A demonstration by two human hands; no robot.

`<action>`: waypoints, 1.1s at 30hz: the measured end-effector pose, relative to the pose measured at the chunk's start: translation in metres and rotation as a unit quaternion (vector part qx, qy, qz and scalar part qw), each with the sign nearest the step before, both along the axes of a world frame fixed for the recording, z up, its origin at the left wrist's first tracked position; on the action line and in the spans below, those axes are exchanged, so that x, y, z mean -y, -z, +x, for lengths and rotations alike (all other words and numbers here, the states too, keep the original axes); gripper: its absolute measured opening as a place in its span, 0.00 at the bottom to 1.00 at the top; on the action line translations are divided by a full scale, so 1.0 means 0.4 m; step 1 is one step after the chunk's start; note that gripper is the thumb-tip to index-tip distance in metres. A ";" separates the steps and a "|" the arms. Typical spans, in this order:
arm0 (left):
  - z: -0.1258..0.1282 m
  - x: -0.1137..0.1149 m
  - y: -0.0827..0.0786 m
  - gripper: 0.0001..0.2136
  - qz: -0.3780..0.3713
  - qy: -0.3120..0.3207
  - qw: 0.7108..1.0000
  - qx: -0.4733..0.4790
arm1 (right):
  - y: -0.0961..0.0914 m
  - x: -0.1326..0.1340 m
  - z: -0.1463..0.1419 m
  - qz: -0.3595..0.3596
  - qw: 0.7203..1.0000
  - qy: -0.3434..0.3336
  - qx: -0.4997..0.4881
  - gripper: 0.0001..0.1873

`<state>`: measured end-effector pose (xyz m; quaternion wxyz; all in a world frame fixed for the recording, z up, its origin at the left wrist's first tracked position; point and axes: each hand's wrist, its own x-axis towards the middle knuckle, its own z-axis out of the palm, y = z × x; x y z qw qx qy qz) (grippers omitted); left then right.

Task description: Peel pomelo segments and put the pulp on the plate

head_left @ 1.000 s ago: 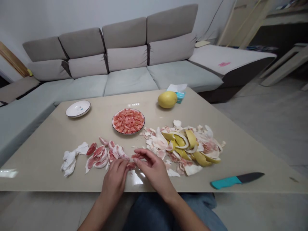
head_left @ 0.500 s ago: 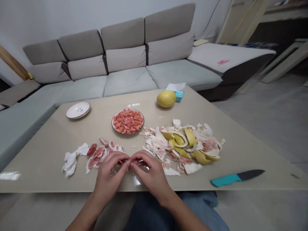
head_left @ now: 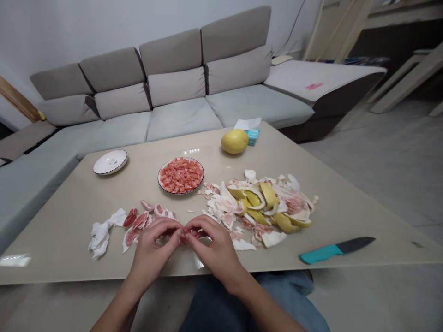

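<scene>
My left hand (head_left: pixel 156 246) and my right hand (head_left: pixel 212 244) meet near the table's front edge, fingertips pinched on a small piece of red pomelo flesh (head_left: pixel 183 237), mostly covered by the fingers. Just behind my left hand lie several pink pomelo segments (head_left: pixel 140 222), some with pale membrane. Beyond the hands a plate (head_left: pixel 161 185) with a dark rim carries a heap of red pomelo pieces (head_left: pixel 181 175). Right of my right hand spreads a pile of yellow pomelo peel (head_left: pixel 268 194) with white pith and membrane scraps (head_left: pixel 224 205).
A turquoise-handled knife (head_left: pixel 321 254) lies at the front right, blade pointing right. Farther back are a whole yellow pomelo (head_left: pixel 235 141), a blue tissue pack (head_left: pixel 254 137) and a white plate (head_left: pixel 110 163). Crumpled white tissue (head_left: pixel 100 239) lies left. A grey sofa (head_left: pixel 180 115) stands behind the table.
The view has shifted slightly. My fingertips have drawn a little apart, and more of the red pomelo flesh shows between them.
</scene>
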<state>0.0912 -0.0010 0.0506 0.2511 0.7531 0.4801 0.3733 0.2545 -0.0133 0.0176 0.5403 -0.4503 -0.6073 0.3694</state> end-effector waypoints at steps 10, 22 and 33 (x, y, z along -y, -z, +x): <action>0.025 -0.042 -0.027 0.08 -0.120 -0.009 0.988 0.093 | -0.007 -0.007 0.007 -0.116 0.989 -0.007 -0.091 0.02; 0.044 -0.059 -0.027 0.15 -0.239 0.076 0.961 0.114 | 0.003 -0.028 0.040 -0.214 0.937 -0.071 -0.269 0.19; 0.022 -0.045 0.022 0.10 -0.396 0.074 0.855 0.326 | -0.005 -0.023 0.031 -0.201 0.955 -0.050 -0.213 0.18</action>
